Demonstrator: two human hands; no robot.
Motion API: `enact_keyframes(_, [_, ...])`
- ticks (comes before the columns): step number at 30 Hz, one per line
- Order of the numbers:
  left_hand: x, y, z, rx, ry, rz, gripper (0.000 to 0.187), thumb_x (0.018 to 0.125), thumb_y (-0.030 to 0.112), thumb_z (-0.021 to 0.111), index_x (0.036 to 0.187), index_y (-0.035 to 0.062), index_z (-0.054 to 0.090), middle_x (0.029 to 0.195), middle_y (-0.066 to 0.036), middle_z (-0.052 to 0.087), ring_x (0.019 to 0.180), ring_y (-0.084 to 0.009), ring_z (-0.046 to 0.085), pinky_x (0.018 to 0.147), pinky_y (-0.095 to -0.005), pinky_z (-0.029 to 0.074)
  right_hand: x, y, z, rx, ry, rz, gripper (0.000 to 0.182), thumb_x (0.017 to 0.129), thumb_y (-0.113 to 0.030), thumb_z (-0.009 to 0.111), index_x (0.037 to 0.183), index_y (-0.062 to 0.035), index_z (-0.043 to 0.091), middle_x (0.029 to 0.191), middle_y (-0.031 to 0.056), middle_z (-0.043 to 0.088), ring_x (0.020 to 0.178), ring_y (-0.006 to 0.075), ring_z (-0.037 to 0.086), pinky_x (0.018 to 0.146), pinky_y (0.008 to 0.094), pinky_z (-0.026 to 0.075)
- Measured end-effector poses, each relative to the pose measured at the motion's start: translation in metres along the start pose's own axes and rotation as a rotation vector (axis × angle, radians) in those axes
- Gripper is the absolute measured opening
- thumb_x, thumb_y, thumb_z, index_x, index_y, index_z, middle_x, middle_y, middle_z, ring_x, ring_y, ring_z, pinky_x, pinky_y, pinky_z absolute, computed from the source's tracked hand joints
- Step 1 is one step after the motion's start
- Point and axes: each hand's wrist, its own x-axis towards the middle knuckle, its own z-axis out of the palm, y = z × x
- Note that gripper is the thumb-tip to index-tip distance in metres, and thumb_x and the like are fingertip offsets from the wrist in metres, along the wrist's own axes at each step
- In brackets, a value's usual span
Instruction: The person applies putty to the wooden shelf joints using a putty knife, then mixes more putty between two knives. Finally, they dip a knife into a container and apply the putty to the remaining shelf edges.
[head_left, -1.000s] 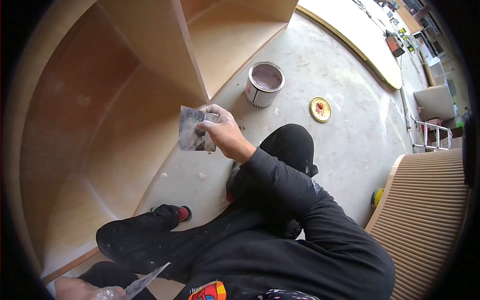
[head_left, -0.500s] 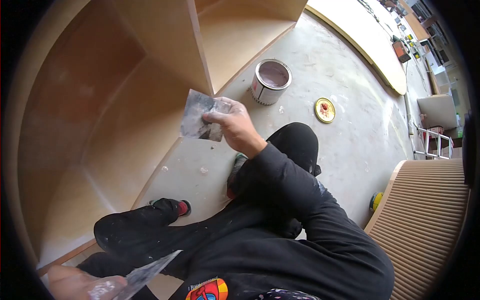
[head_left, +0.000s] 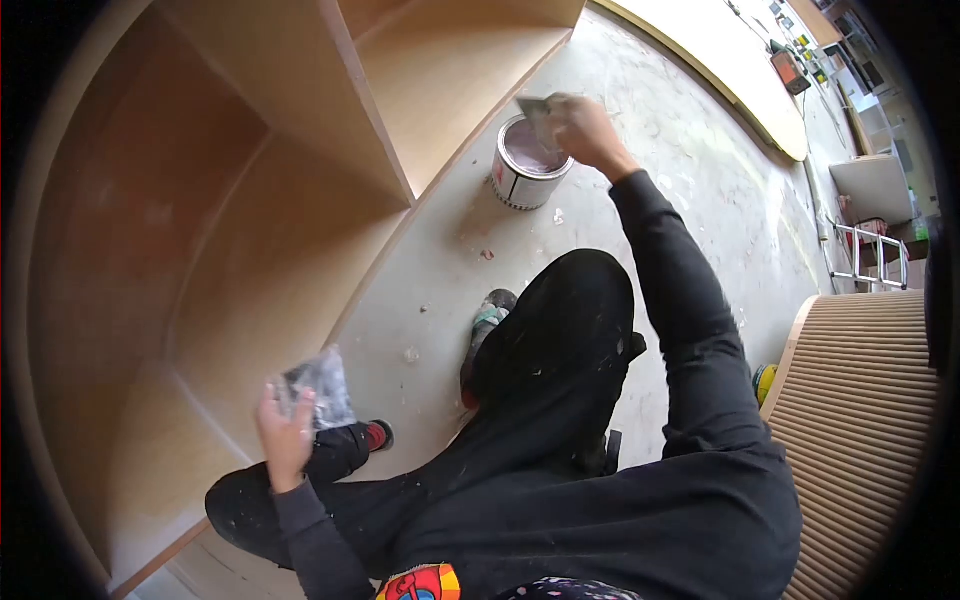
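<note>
Right hand [head_left: 582, 135], extended over the floor [head_left: 430, 260]: the fingers grasp a flat metal filling knife [head_left: 540, 118], whose blade crosses the mouth of an open paint-type tin [head_left: 525, 190]. The tin stands upright near the front edge of a wooden cabinet [head_left: 270, 240] and contains a pinkish-grey paste [head_left: 522, 142]; whether the blade touches the paste cannot be told, as hand and blade are blurred. Left hand [head_left: 286, 432], raised near the left knee: the thumb and fingers grip a smeared, roughly rectangular spreader [head_left: 322, 392], also blurred, in front of the cabinet's lower edge. The 2 tools are thus well apart, 1 in each hand. An upright divider [head_left: 385, 120] separates 2 compartments of the cabinet. The bent right knee [head_left: 590, 290], in black trousers, lies between the tin and the wearer's torso. Small pale flecks mark the floor beside the tin. At the right, a curved slatted panel [head_left: 860, 410] partly hides a yellow container [head_left: 766, 382]; beyond the tin lies a long pale board [head_left: 715, 65].
</note>
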Motion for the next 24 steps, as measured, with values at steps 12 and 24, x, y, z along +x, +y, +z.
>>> enact_keyframes(12, [0.004,-0.018,0.023,0.007,-0.222,-0.187,0.034,0.094,0.020,0.063,0.111,-0.0080,0.056,0.099,-0.020,0.065,0.091,-0.0266,0.061,0.085,-0.0354,0.047,0.031,0.027,0.135,-0.300,-0.595,0.193,0.024,0.088,-0.011,0.052,0.096,-0.0043,0.074,0.102,0.0179,0.072,0.095,0.0314,0.071,0.078,0.0403,0.056])
enact_keyframes(24, [0.046,0.026,0.048,-0.511,-0.191,-0.289,0.040,0.098,0.011,0.057,0.133,-0.0050,0.046,0.130,-0.011,0.054,0.119,-0.0182,0.051,0.104,-0.0310,0.038,0.021,0.080,0.065,-0.145,-0.643,-0.248,0.030,0.081,-0.028,0.066,0.096,-0.0025,0.071,0.096,0.0197,0.070,0.086,0.0340,0.068,0.078,0.0414,0.053])
